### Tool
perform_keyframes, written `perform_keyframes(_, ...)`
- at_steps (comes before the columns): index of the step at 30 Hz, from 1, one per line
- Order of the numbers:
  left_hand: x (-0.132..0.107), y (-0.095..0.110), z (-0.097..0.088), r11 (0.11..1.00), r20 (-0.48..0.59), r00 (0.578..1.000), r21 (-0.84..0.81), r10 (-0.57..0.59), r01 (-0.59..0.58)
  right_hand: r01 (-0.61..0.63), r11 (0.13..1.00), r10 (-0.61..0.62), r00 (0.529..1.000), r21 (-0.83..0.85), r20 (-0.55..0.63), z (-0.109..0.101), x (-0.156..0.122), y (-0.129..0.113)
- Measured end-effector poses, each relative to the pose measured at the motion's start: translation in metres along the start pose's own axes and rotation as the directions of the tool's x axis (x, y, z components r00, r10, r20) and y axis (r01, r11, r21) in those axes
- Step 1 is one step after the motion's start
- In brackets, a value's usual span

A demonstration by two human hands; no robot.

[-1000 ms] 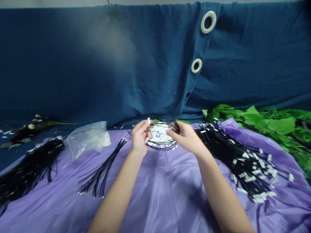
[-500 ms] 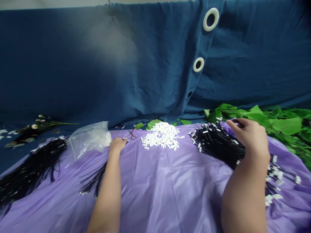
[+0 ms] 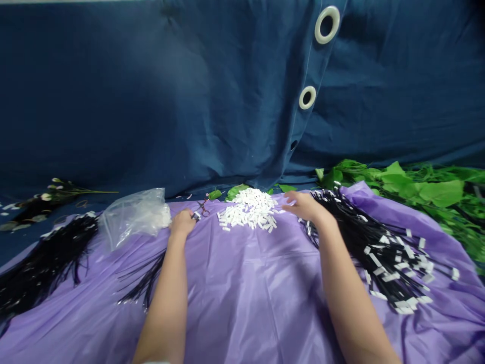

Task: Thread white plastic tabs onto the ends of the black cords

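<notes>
the left hand [image 3: 182, 223] covers the far end of a small fanned bundle of thin black cords [image 3: 150, 275] on the crinkled, glossy purple sheet [image 3: 242, 303]; whether it grips i cannot tell. the right hand [image 3: 306, 206], fingers loosely parted, is between a heap of small white oblong pieces [image 3: 250, 210] and a sheaf of white-tagged black cords [image 3: 350, 227]. the fanned bundle should handle light, bendy and slick, best pinched at its gathered end.

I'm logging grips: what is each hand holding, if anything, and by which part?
The left hand appears to grip the small black bundle by its far, white-tipped end; the right hand shows nothing held.
</notes>
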State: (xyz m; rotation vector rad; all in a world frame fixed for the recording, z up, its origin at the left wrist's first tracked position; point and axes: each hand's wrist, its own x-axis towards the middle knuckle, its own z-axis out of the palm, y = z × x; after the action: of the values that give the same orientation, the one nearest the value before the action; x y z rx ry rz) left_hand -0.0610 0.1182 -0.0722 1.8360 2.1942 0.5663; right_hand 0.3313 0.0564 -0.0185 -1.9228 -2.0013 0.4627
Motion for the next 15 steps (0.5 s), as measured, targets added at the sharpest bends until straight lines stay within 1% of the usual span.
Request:
perform_keyframes(1,0.0,0.002,-0.002,1.0,-0.004,1.0,0.014,-0.003,0.003,0.017,1.0,-0.016,0.997,-0.017,0.071,0.011,0.006,-0.007)
perform_keyframes(3,0.0,0.008,-0.01,0.999,-0.003,1.0,0.034,0.016,-0.016,0.02,0.998,-0.007,0.978,-0.058,0.209,0.032,0.017,-0.018)
perform_keyframes(5,-0.002,0.015,-0.024,0.998,-0.011,0.998,0.029,0.065,-0.065,0.002,0.993,0.034,0.95,-0.116,0.31,0.049,0.025,-0.025)
perform_keyframes(7,-0.012,0.025,-0.044,0.995,-0.065,0.993,0.016,0.101,-0.1,-0.015,0.983,0.081,0.928,-0.181,0.364,0.061,0.029,-0.027)
perform_keyframes(9,-0.03,0.039,-0.067,0.991,-0.15,0.98,-0.009,0.127,-0.13,-0.025,0.972,0.115,0.918,-0.235,0.38,0.067,0.032,-0.025)
perform_keyframes(10,-0.043,0.048,-0.079,0.979,-0.248,0.953,-0.063,0.174,-0.195,-0.026,0.966,0.125,0.917,-0.255,0.379,0.068,0.032,-0.024)
perform_keyframes(11,-0.056,0.058,-0.089,0.951,-0.337,0.916,-0.137,0.219,-0.277,-0.027,0.962,0.132,0.917,-0.271,0.377,0.069,0.033,-0.022)
perform_keyframes(12,-0.07,0.068,-0.098,0.906,-0.429,0.874,-0.233,0.229,-0.352,-0.027,0.959,0.136,0.917,-0.282,0.375,0.069,0.033,-0.021)
perform_keyframes(13,-0.084,0.078,-0.105,0.834,-0.505,0.83,-0.332,0.237,-0.44,-0.026,0.957,0.138,0.917,-0.288,0.375,0.069,0.033,-0.02)
perform_keyframes(14,-0.098,0.087,-0.11,0.727,-0.561,0.789,-0.43,0.25,-0.536,-0.024,0.957,0.137,0.917,-0.29,0.376,0.069,0.033,-0.019)
perform_keyframes(15,-0.11,0.096,-0.113,0.578,-0.629,0.738,-0.516,0.244,-0.632,-0.023,0.957,0.136,0.917,-0.289,0.376,0.069,0.033,-0.018)
